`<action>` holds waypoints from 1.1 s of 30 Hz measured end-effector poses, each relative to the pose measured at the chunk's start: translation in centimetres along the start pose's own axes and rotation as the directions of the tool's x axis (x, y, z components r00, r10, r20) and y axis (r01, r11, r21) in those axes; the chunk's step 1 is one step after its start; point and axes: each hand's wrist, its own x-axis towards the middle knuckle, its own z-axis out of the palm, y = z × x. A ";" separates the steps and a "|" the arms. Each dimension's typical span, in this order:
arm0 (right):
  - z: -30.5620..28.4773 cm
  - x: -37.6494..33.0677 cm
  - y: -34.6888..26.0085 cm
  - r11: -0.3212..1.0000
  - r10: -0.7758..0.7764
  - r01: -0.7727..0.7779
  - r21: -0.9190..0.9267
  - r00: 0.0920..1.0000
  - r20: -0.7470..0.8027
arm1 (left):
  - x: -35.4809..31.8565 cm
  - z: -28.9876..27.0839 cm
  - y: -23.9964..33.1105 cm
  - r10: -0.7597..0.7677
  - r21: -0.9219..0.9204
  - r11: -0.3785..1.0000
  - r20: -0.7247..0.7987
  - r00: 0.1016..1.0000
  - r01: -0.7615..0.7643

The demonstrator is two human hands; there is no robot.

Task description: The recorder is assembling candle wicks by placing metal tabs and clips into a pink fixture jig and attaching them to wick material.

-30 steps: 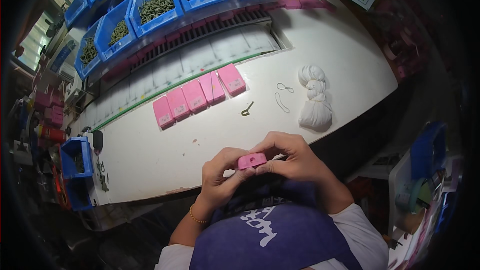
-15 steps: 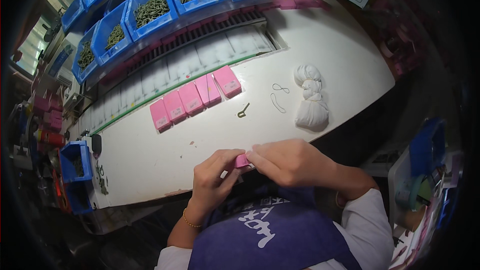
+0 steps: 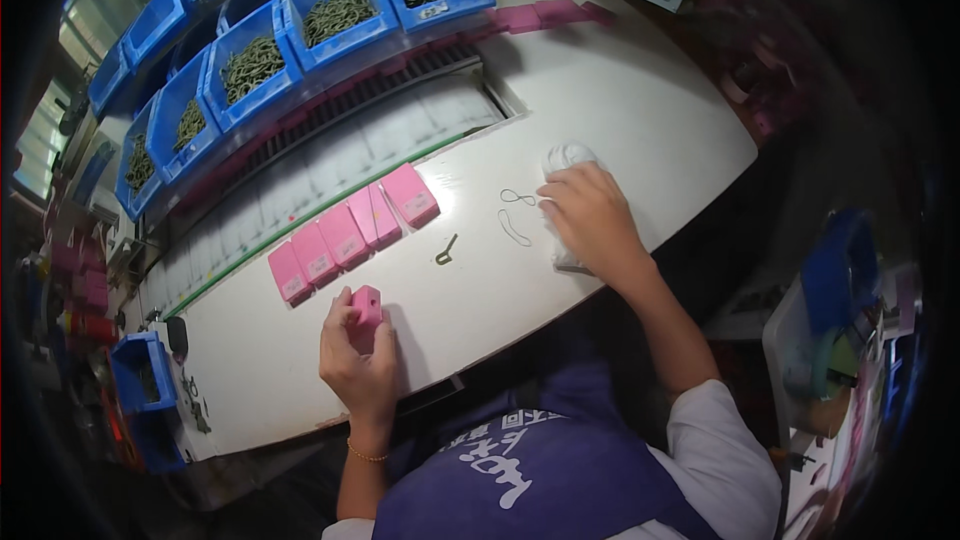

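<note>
Along the far left edge of the white counter (image 3: pixel 620 100), a row of blue bins (image 3: pixel 250 70) is holding dark green parts, unchanged from the earlier frames. In front of them, five pink boxes (image 3: pixel 345 235) are lying side by side in a slanted line, in the same places as before.

Nearer the person, the left hand (image 3: pixel 358 360) is now holding a small pink box (image 3: pixel 366 306) alone, fingers wrapped narrowly around it, raising it just above the counter near the front edge. Half a second ago both hands were pinching this box together in front of the chest; now they are well apart.

To the right of the pink row, a small dark hook (image 3: pixel 446 250) is lying on the counter, where it was earlier. Just beyond it, two thin wire loops (image 3: pixel 514 215) are resting on the surface.

The right hand (image 3: pixel 592 220) has moved away from the box and is now reaching out to the right, lying palm down on a white bag (image 3: pixel 566 156) and covering most of it. Its fingers are spread loosely over the bag; whether they are gripping anything underneath I cannot tell. Its fingertips are sitting just beside the wire loops.
</note>
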 end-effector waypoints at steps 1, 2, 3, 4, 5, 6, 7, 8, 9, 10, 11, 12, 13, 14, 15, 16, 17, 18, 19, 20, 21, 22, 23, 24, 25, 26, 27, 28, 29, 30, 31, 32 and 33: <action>0.5 0.3 0.0 0.997 -0.043 0.047 -0.062 0.998 0.052 | -0.1 0.1 0.0 0.005 -0.005 1.000 0.005 1.000 -0.005; 1.2 0.7 0.1 0.988 -0.085 0.097 -0.119 0.991 0.107 | 0.0 0.3 0.5 0.067 0.104 0.992 0.070 0.995 -0.074; 1.9 0.9 0.2 0.988 -0.083 0.096 -0.124 0.991 0.105 | -0.1 0.4 1.1 0.120 0.208 0.967 0.139 0.983 -0.148; 2.6 1.2 0.4 0.976 -0.111 0.135 -0.170 0.984 0.141 | -0.3 0.4 1.6 0.072 0.140 0.985 0.194 0.978 -0.100; 3.1 1.6 0.5 0.961 -0.142 0.179 -0.210 0.973 0.179 | -0.2 0.4 1.8 0.072 0.140 0.985 0.191 0.979 -0.100; 3.3 1.9 0.8 0.961 -0.145 0.181 -0.210 0.973 0.178 | -0.2 0.3 1.9 0.106 0.157 0.978 0.205 0.973 -0.140; 3.5 2.3 1.0 0.941 -0.167 0.234 -0.245 0.950 0.265 | -0.1 0.2 2.0 0.140 0.174 0.968 0.219 0.966 -0.180; 3.6 2.4 1.1 0.918 -0.180 0.285 -0.276 0.919 0.351 | 0.0 0.0 2.0 0.141 0.172 0.968 0.219 0.965 -0.180; 3.7 2.6 1.0 0.918 -0.178 0.284 -0.278 0.919 0.351 | 0.3 -0.4 1.9 0.092 0.149 0.980 0.248 0.964 -0.132; 3.7 2.7 0.8 0.877 -0.173 0.324 -0.354 0.901 0.397 | 0.5 -0.6 1.9 0.045 0.125 0.989 0.278 0.960 -0.083; 3.8 2.9 0.5 0.829 -0.168 0.368 -0.421 0.882 0.440 | 0.7 -0.8 2.1 0.046 0.126 0.988 0.277 0.960 -0.084; 3.7 3.1 0.6 0.829 -0.166 0.366 -0.423 0.883 0.438 | 1.0 -0.8 2.3 0.109 0.144 0.978 0.274 0.955 -0.153; 3.7 3.2 0.9 0.849 -0.166 0.346 -0.400 0.893 0.419 | 1.3 -0.8 2.6 0.172 0.159 0.962 0.273 0.946 -0.221; 3.7 3.3 0.9 0.867 -0.172 0.331 -0.372 0.901 0.399 | 1.7 -0.6 3.2 0.172 0.161 0.962 0.270 0.947 -0.221; 3.4 3.2 1.0 0.864 -0.172 0.333 -0.377 0.901 0.399 | 2.3 0.1 4.2 0.165 0.024 0.983 0.318 0.933 -0.182; 2.9 3.0 0.9 0.971 -0.165 0.203 -0.124 0.951 0.261 | 2.8 0.9 5.2 0.166 -0.113 0.985 0.367 0.915 -0.134; 2.4 2.9 0.7 0.982 -0.117 0.096 0.164 0.985 0.126 | 3.4 1.9 5.7 0.167 -0.113 0.985 0.362 0.917 -0.134; 1.7 2.7 0.1 0.981 -0.125 0.103 0.166 0.984 0.124 | 3.9 3.0 5.9 0.092 -0.273 0.962 0.399 0.913 0.022; 0.7 2.3 -0.9 0.925 -0.038 -0.042 0.377 0.979 0.201 | 4.2 3.9 6.1 0.026 -0.416 0.891 0.446 0.895 0.181; 0.0 1.8 -1.7 0.808 0.033 -0.200 0.554 0.955 0.295 | 4.2 4.8 6.7 0.024 -0.414 0.892 0.443 0.896 0.181; -0.5 1.4 -2.3 0.808 0.033 -0.198 0.554 0.955 0.293 | 4.1 5.5 7.5 0.019 -0.513 0.829 0.422 0.906 0.222; -0.9 0.9 -2.9 0.731 0.057 -0.281 0.623 0.934 0.353 | 4.0 5.9 7.9 0.009 -0.604 0.755 0.401 0.916 0.257; -1.2 0.5 -3.3 0.640 0.079 -0.365 0.676 0.906 0.415 | 4.0 6.1 7.8 0.011 -0.602 0.755 0.405 0.914 0.258; -1.5 0.3 -3.5 0.594 0.096 -0.431 0.679 0.876 0.472 | 3.9 6.4 7.7 0.078 -0.627 0.754 0.382 0.921 0.196; -1.4 -0.1 -3.7 0.591 0.099 -0.434 0.681 0.876 0.473 | 3.8 6.5 7.7 0.144 -0.649 0.749 0.356 0.923 0.134; -1.4 -0.4 -3.8 0.516 0.105 -0.490 0.702 0.850 0.516 | 3.5 6.4 7.8 0.132 -0.643 0.753 0.361 0.923 0.143; -1.4 -0.6 -3.9 0.437 0.106 -0.544 0.716 0.822 0.560 | 3.4 6.4 7.7 0.132 -0.641 0.754 0.363 0.923 0.144; -1.4 -0.7 -4.0 0.437 0.091 -0.541 0.719 0.822 0.563 | 3.3 6.4 7.7 0.114 -0.636 0.756 0.361 0.926 0.154; -1.5 -0.9 -4.1 0.434 0.090 -0.542 0.720 0.821 0.563 | 3.2 6.4 7.7 0.096 -0.630 0.759 0.359 0.929 0.165; -1.6 -1.1 -4.1 0.457 0.111 -0.532 0.713 0.829 0.548 | 3.0 6.3 7.6 0.095 -0.628 0.761 0.359 0.928 0.165; -1.6 -1.2 -4.2 0.480 0.130 -0.522 0.705 0.837 0.531 | 2.8 6.1 7.4 0.046 -0.608 0.757 0.416 0.908 0.240; -1.5 -1.5 -4.2 0.478 0.133 -0.523 0.706 0.837 0.530 | 2.7 6.1 7.3 0.000 -0.585 0.748 0.473 0.881 0.314; -1.3 -1.7 -4.2 0.381 0.106 -0.513 0.769 0.851 0.515 | 2.7 6.0 7.3 0.001 -0.584 0.749 0.475 0.880 0.314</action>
